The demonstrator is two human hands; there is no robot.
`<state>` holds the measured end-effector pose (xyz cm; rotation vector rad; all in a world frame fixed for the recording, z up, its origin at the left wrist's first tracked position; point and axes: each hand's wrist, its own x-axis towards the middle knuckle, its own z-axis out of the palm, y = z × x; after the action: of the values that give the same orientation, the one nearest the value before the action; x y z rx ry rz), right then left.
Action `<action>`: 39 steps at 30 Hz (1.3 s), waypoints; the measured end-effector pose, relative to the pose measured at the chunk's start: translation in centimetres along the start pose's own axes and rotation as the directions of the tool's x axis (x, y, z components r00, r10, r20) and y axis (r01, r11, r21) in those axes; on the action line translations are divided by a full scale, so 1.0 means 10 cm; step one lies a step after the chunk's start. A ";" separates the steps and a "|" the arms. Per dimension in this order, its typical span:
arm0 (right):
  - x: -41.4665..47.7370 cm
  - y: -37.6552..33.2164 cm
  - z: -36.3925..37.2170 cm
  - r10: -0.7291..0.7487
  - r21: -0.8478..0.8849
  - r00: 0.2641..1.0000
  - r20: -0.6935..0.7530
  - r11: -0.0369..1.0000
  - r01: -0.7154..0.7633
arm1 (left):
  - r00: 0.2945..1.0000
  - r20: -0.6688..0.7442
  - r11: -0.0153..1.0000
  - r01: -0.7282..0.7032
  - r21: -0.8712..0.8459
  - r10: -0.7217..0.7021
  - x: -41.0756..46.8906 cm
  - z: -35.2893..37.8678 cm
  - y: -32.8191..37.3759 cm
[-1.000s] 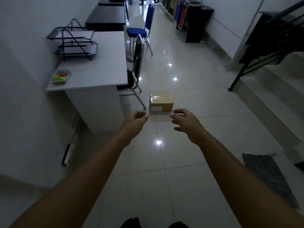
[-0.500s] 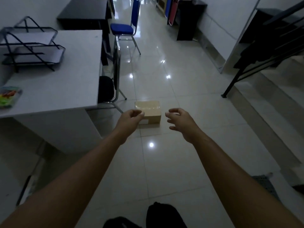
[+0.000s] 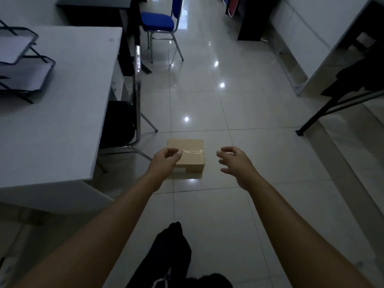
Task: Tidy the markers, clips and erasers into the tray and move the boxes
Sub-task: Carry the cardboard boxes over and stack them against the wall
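Note:
A small brown cardboard box (image 3: 190,151) with clear tape and a white label lies on the tiled floor beside the white desk. My left hand (image 3: 165,160) hovers in front of the box's left near corner, fingers loosely curled, holding nothing. My right hand (image 3: 233,161) reaches out to the right of the box, fingers spread and bent, apart from it. A black wire stacking tray (image 3: 44,69) stands at the desk's left edge, partly cut off by the frame.
The white desk (image 3: 68,113) fills the left. A black chair (image 3: 128,119) is tucked under it, close to the box. A blue chair (image 3: 161,23) stands farther back. A black stair railing (image 3: 324,111) is on the right. My dark-trousered leg (image 3: 172,246) shows below.
I have stepped closer, so the box now sits just beyond my hands. Both hands have stayed outstretched and empty; the coloured items on the desk have left the frame.

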<state>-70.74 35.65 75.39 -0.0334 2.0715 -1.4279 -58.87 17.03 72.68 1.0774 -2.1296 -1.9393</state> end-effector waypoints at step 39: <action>6.47 3.41 1.38 0.477 -0.173 0.874 -0.093 0.857 -0.486 | 0.876 -0.223 0.809 0.481 0.339 -0.428 5.81 1.04 -3.64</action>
<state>-105.69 15.55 12.86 0.4192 2.0545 -0.9267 -91.51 -3.32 14.98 1.8927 -2.4000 -1.5440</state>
